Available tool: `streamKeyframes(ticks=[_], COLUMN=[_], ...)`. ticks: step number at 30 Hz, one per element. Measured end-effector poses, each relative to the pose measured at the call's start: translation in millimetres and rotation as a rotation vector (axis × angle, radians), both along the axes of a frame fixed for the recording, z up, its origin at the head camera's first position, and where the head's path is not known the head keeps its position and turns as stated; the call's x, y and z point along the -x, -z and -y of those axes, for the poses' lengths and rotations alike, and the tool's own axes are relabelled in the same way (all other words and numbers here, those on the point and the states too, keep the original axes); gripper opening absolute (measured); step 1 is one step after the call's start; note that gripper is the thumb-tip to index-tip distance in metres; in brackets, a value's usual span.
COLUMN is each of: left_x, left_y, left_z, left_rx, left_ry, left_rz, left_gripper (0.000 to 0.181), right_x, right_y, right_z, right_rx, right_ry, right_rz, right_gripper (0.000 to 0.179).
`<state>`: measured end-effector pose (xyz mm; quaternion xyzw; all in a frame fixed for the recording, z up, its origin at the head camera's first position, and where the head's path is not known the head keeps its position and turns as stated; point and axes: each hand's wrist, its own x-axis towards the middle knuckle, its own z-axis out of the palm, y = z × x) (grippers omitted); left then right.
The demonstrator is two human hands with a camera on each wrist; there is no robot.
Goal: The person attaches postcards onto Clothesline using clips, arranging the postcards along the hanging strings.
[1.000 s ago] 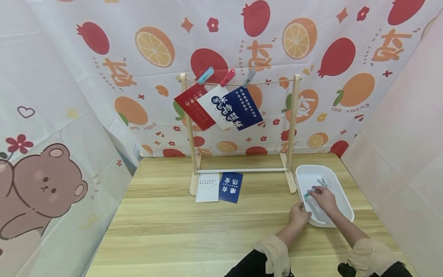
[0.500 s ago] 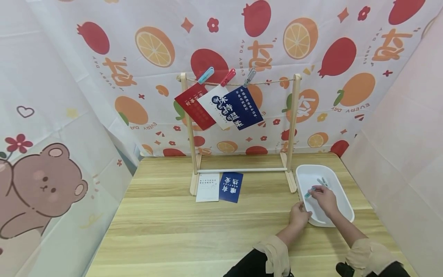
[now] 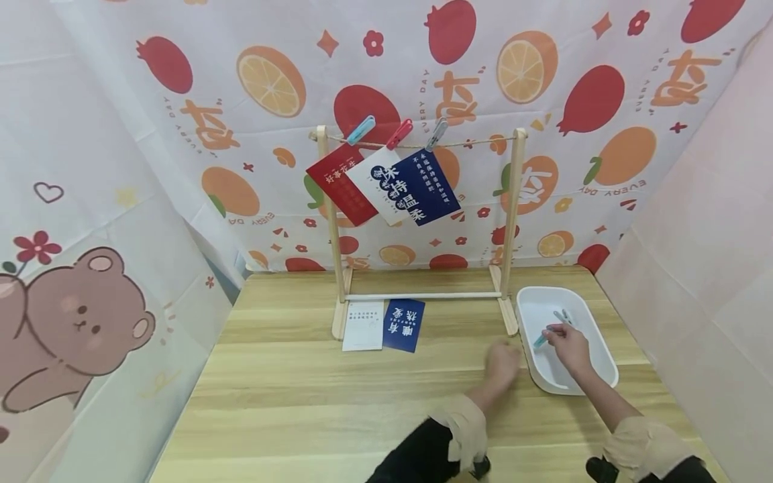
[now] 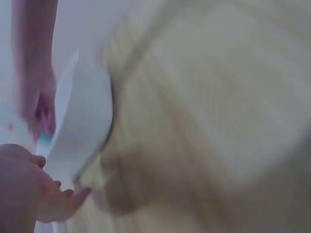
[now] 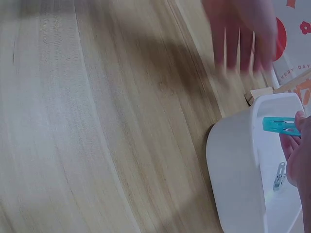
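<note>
In the head view my right hand [image 3: 570, 347] reaches over the white plastic basin [image 3: 600, 345] and pinches a teal clothespin [image 5: 279, 124] by one end. Grey clothespins [image 5: 280, 175] lie on the basin floor near it. My left hand [image 3: 503, 364] hovers, blurred, over the table just left of the basin. Its fingers [image 5: 232, 48] extend straight and hold nothing in the right wrist view. A wooden rack stands behind, with a red card [image 3: 344, 184], a white card [image 3: 377, 184] and a navy card [image 3: 427, 188] clipped to its cord.
Under the rack's lower bar [image 3: 423, 296] lie another white card [image 3: 363, 327] and another blue card [image 3: 404, 326]. The rack's right foot [image 3: 508, 315] stands close beside the basin. Patterned cloth [image 3: 664, 221] walls the back and sides of the wooden table [image 3: 290, 402].
My left hand has let go of the basin's left edge and moved left, away from it. My right hand stays over the basin with the teal clothespin.
</note>
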<state>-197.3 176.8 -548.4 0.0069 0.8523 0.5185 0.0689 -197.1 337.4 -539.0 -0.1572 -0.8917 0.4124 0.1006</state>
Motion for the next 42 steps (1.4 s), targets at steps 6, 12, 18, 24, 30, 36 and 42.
streamKeyframes(ticks=[6, 12, 18, 24, 30, 36, 42], left_x=[67.1, 87.7, 84.6, 114.7, 67.1, 81.0, 106.6], left_y=[3.8, 19.1, 48.5, 122.1, 50.1, 48.7, 61.2], left_z=[76.9, 122.6, 115.5, 105.9, 108.1, 116.4, 122.6], left_rx=[0.951, 1.075, 0.993, 0.868, 0.896, 0.762, 0.734], left_ry=[-0.008, 0.007, 0.346, 0.324, 0.01, 0.245, 0.338], left_rz=[-0.206, -0.063, -0.348, -0.589, -0.105, -0.091, -0.172], left_gripper=[0.027, 0.04, 0.037, 0.03, 0.092, 0.078, 0.047], right_x=[1.0, 2.6, 1.5, 0.4, -0.2, -0.6, 2.2], right_y=[-5.9, -10.0, -8.8, -7.1, -4.6, -3.6, -4.3], right_z=[-3, 1, 5, 5, 6, 7, 7], right_rx=[0.008, 0.045, 0.043, 0.027, 0.033, 0.043, 0.044], right_ry=[0.008, -0.006, -0.001, 0.017, 0.003, 0.008, 0.003], right_rz=[-0.03, -0.039, -0.024, -0.022, -0.002, 0.014, 0.009], right_gripper=[0.028, 0.029, 0.029, 0.028, 0.03, 0.03, 0.031])
